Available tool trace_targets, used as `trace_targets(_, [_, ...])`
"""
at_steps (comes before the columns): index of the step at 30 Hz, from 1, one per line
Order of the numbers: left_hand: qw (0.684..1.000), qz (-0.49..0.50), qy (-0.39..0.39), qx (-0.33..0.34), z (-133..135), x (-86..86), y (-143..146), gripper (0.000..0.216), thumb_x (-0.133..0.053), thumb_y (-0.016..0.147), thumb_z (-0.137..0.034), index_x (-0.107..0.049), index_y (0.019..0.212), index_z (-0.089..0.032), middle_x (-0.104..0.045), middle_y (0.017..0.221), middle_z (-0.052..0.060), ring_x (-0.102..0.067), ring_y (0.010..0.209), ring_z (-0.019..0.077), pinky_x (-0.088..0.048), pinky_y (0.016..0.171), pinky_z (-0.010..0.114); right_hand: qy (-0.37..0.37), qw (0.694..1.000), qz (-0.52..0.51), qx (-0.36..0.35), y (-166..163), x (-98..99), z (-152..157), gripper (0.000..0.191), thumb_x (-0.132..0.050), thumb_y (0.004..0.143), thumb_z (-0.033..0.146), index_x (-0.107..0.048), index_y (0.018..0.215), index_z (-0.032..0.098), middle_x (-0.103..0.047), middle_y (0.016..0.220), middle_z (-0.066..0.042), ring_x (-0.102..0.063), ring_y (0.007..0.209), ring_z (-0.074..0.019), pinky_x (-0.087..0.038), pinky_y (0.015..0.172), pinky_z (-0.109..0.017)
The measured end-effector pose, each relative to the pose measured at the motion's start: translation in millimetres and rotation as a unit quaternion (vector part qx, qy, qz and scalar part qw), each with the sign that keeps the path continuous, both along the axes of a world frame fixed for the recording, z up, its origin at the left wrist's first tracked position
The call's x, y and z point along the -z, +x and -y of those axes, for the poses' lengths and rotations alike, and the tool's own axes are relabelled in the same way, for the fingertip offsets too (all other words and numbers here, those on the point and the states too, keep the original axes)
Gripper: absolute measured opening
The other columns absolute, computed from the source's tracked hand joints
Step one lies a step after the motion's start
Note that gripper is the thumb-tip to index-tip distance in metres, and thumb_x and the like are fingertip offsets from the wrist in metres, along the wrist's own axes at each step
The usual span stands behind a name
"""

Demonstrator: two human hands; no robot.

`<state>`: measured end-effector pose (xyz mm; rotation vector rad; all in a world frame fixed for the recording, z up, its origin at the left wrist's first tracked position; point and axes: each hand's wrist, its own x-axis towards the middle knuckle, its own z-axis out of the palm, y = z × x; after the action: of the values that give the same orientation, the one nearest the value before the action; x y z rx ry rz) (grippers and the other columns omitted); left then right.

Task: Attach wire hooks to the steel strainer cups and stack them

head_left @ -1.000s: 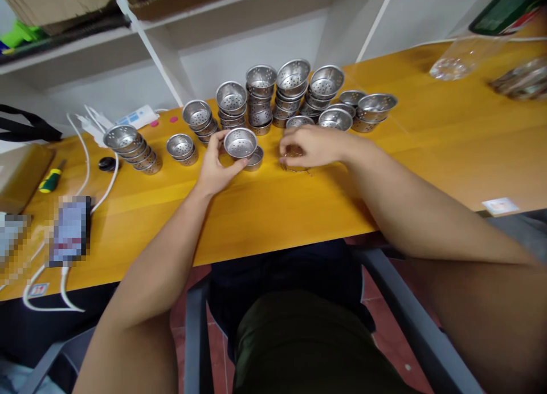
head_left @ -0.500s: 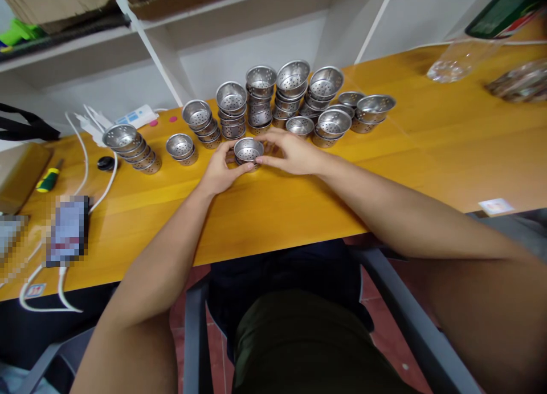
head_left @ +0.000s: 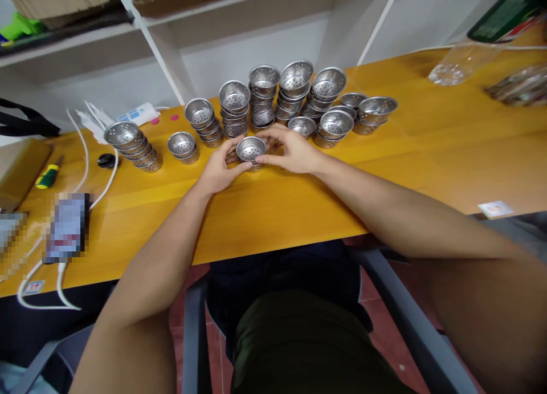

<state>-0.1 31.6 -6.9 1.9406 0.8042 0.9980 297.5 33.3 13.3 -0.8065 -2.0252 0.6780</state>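
Steel perforated cup (head_left: 250, 150) at desk (head_left: 299, 206) centre, clamped between left hand (head_left: 220, 169) at 9 o'clock and right hand (head_left: 290, 153) at 3 o'clock; matching cup stacks (head_left: 262, 97) just beyond at 12 o'clock.

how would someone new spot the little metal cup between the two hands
Start at the long orange-yellow wooden table, where stacks of small perforated steel cups line the far side. In front of the middle stacks, the left hand and right hand hold a round perforated steel cup. It alone is gripped by fingers; its neighbours stand untouched.
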Motion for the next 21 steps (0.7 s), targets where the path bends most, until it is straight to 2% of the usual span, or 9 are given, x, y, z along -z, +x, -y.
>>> trace_targets(4, [1.0,-0.008,0.0,0.022,-1,0.8,2,0.115,-0.1,0.095,-0.089,-0.059,0.18,-0.023,-0.07,0.183,0.027,-0.076,0.169,0.0479,-0.059,0.147,0.073,-0.013,1.0,0.006,-0.018,-2,1.3,-1,0.095,-0.097,0.09,0.092,-0.082,0.152,0.021,-0.085,0.148,-0.02,-0.08,0.132,-0.0421,-0.068,0.121,-0.063])
trace_targets(7, [0.999,-0.022,0.012,0.037,-2,3.0,2,0.116,-0.104,0.093,-0.083,-0.058,0.182,-0.025,-0.065,0.189,0.027,-0.071,0.173,0.0497,-0.056,0.149,0.074,-0.004,0.999,0.02,-0.026,-5,1.8,-1,0.095,-0.1,0.09,0.085,-0.08,0.157,0.021,-0.084,0.156,-0.021,-0.079,0.142,-0.0459,-0.064,0.128,-0.067])
trace_targets(12, [0.999,-0.027,0.022,0.022,-6,10.1,1,0.123,-0.105,0.092,-0.08,-0.049,0.187,-0.026,-0.063,0.189,0.027,-0.073,0.17,0.0495,-0.059,0.146,0.072,-0.009,1.0,0.02,0.001,-10,-1.5,2,0.081,-0.1,0.089,0.065,-0.081,0.152,0.018,-0.088,0.148,-0.02,-0.083,0.13,-0.0422,-0.069,0.117,-0.06])
trace_targets(15, [0.999,-0.037,0.029,0.016,-10,13.9,1,0.131,-0.105,0.091,-0.083,-0.041,0.189,-0.026,-0.067,0.184,0.03,-0.077,0.164,0.049,-0.064,0.141,0.07,0.01,0.999,0.03,0.035,-12,-6.2,5,0.073,-0.099,0.086,0.053,-0.083,0.148,0.018,-0.088,0.147,-0.02,-0.083,0.132,-0.0428,-0.068,0.12,-0.06])
trace_targets(21, [0.998,-0.041,0.035,0.016,-11,17.2,1,0.125,-0.102,0.092,-0.087,-0.045,0.185,-0.024,-0.071,0.179,0.029,-0.078,0.161,0.0482,-0.063,0.141,0.07,0.001,0.998,0.056,0.027,-13,-9.9,7,0.071,-0.1,0.087,0.048,-0.085,0.15,0.019,-0.088,0.149,-0.02,-0.084,0.133,-0.0444,-0.068,0.12,-0.063])
